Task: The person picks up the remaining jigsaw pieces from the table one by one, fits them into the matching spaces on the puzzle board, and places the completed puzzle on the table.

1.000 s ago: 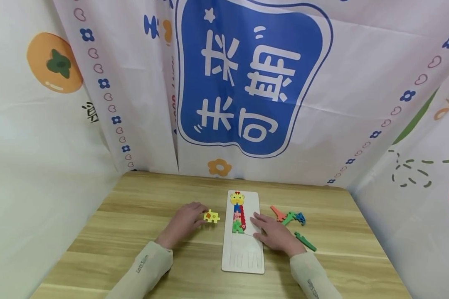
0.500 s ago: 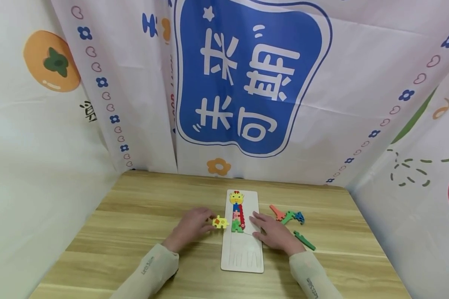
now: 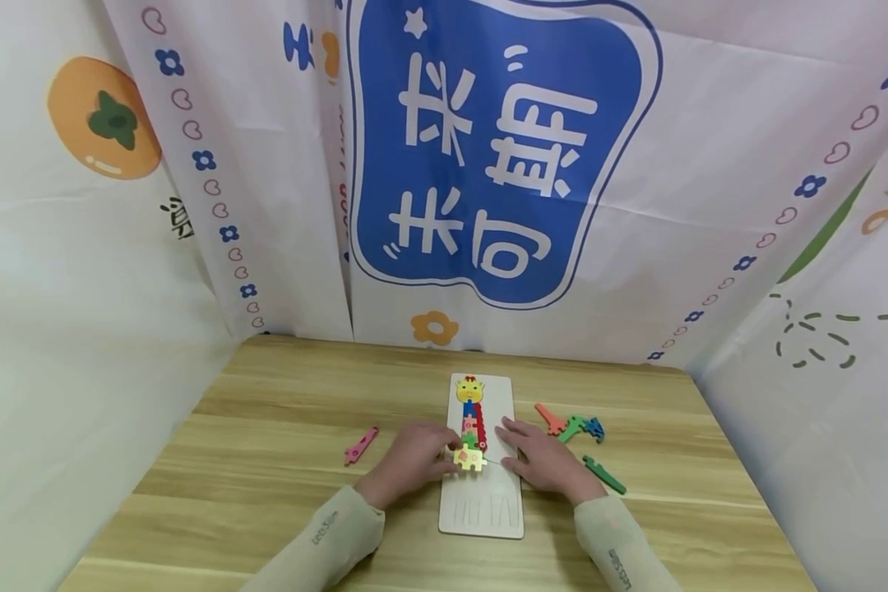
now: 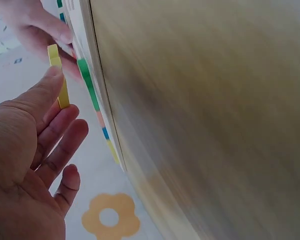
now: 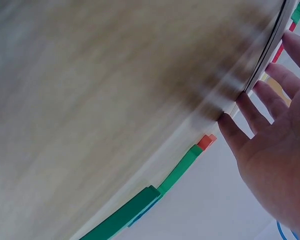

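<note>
My left hand (image 3: 418, 460) pinches a yellow jigsaw piece (image 3: 470, 459) between thumb and fingers. It holds the piece over the white puzzle board (image 3: 481, 493), just below the inlaid giraffe pieces. In the left wrist view the yellow piece (image 4: 64, 95) is seen edge-on, apart from the board, with the other fingers loosely bent. The giraffe's head (image 3: 469, 389) lies at the board's far end; blue, pink, green and red pieces run down from it. My right hand (image 3: 543, 462) rests on the board's right side. Its fingers (image 5: 257, 112) are spread along that edge in the right wrist view.
On the wooden table (image 3: 281, 395), a pink piece (image 3: 360, 446) lies left of my left hand. Beyond my right hand are an orange piece (image 3: 551, 418), a green piece (image 3: 571, 429) and a blue piece (image 3: 595, 429). A dark green piece (image 3: 604, 475) lies beside my right wrist.
My left hand has moved right with the yellow piece, from the table left of the board to over it. The pink piece has come into view. My right hand has stayed put.
</note>
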{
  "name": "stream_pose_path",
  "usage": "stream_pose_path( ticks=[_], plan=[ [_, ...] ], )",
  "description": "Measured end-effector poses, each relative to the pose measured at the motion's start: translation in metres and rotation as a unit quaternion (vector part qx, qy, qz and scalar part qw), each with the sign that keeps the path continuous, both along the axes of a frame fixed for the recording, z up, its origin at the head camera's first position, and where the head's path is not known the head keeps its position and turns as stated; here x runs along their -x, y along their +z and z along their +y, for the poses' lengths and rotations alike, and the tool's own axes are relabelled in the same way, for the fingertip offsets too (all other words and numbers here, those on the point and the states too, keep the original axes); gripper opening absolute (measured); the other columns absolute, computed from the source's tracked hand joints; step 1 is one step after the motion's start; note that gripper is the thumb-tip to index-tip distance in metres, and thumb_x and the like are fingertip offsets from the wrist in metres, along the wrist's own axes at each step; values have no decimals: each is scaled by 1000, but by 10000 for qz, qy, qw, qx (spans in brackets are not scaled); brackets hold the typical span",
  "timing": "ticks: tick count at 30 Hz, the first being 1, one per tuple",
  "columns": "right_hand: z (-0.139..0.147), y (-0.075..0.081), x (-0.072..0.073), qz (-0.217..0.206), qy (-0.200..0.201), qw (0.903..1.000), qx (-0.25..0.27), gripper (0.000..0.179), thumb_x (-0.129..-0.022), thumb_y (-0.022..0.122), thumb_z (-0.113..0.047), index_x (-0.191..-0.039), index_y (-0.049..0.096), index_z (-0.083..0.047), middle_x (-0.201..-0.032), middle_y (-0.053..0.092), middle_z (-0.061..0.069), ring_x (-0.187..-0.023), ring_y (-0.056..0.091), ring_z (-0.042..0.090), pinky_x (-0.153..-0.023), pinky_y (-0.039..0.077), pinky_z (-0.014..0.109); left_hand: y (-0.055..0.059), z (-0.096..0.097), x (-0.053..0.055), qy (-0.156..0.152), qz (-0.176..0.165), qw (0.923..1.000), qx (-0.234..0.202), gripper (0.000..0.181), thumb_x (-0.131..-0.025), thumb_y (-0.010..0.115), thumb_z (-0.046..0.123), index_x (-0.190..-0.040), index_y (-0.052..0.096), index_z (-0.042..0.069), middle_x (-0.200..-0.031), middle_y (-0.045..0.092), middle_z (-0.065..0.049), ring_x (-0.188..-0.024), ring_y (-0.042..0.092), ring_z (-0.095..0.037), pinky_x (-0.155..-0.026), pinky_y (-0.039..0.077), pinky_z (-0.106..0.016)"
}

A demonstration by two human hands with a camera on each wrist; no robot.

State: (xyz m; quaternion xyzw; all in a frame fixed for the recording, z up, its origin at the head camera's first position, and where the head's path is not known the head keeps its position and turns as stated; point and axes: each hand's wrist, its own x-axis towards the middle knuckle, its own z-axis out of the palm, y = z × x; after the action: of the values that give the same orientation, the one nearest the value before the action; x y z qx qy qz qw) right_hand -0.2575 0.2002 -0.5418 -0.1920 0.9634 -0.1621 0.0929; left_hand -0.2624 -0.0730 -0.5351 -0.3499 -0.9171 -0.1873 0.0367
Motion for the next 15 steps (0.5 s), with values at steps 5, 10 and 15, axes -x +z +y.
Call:
stream_pose_path(
  ticks=[5, 10, 15],
  plan=[
    [0, -1, 1, 23, -23, 10000, -40, 57, -104, 61, -41, -157, 48, -24, -168, 37, 1, -153, 37, 32, -119, 38, 57, -1, 9, 0, -27, -21, 9998, 170, 27, -87, 84, 36, -110, 76, 23, -105, 75, 12, -90, 67, -4, -91, 54, -37],
    [1, 0, 0, 34, -28, 10000, -6, 57, -104, 61, -41, -157, 47, -23, -168, 37, 1, -153, 37, 32, -119, 37, 57, -1, 14, 1, 22, -89, 9997, 230, 26, -87, 84, 36, -109, 77, 23, -103, 75, 12, -90, 68, -5, -90, 54, -37],
    [1, 0, -1, 27, -9, 10000, 31, 56, -104, 62, -40, -156, 48, -23, -167, 38, 2, -153, 38, 34, -119, 37, 58, -2, 16, 0, 109, -178, 9991, 372, 27, -87, 83, 39, -109, 77, 24, -103, 75, 13, -90, 67, -5, -90, 53, -37]
  ],
)
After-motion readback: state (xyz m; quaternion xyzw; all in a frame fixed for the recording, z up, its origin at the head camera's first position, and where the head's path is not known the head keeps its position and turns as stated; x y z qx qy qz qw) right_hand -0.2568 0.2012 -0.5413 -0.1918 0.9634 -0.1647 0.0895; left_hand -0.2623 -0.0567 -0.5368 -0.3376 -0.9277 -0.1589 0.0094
